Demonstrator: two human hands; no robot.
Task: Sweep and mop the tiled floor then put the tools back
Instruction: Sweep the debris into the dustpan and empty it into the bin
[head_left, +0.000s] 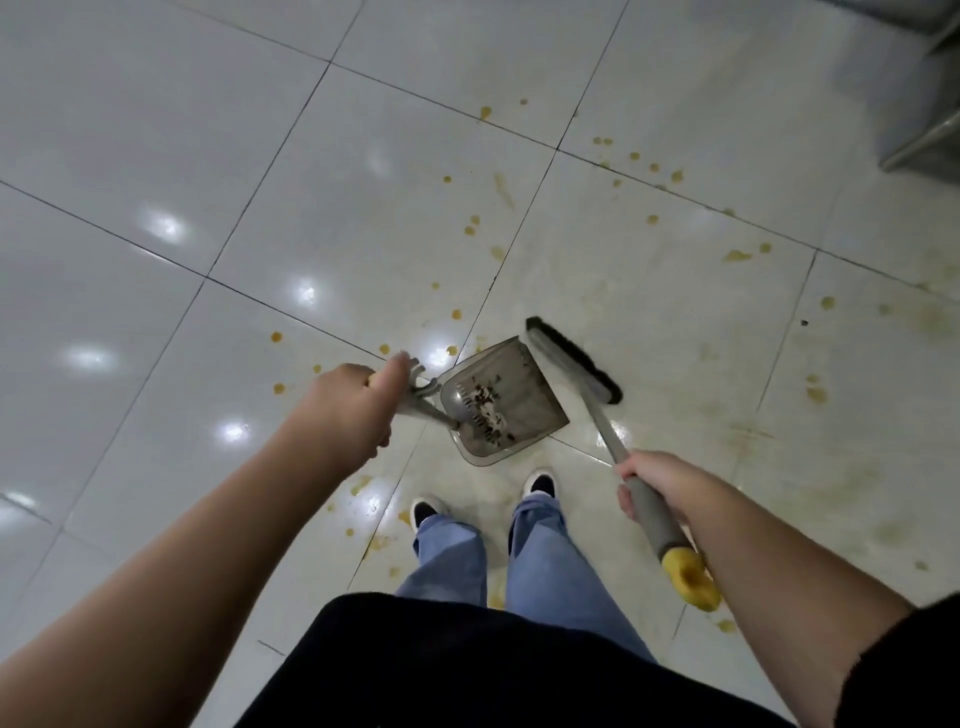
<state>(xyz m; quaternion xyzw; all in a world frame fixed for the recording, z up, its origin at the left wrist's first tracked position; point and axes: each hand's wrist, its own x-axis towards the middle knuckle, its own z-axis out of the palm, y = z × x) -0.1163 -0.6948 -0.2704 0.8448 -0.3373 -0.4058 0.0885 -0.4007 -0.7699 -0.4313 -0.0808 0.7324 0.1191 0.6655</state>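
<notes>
Head view, looking straight down: my left hand (353, 402) is curled round the grey handle of the dustpan (501, 405), and my right hand (657, 480) is wrapped round the grey grip of the broom (587, 379), just above its yellow end cap. The dustpan sits in front of my shoes (540, 483) with dark crumbs already in it; the broom's dark bristles are just beside its open lip, on the tiled floor (208, 156). Both tools look like light, stiff plastic to me, so easy one-handed work, best held high on the handles as now. The floor is glossy and spattered with yellow-brown spots (737, 255), probably slick, and those need the mop. Both forearms reach forward and down, wrists angled inward.
</notes>
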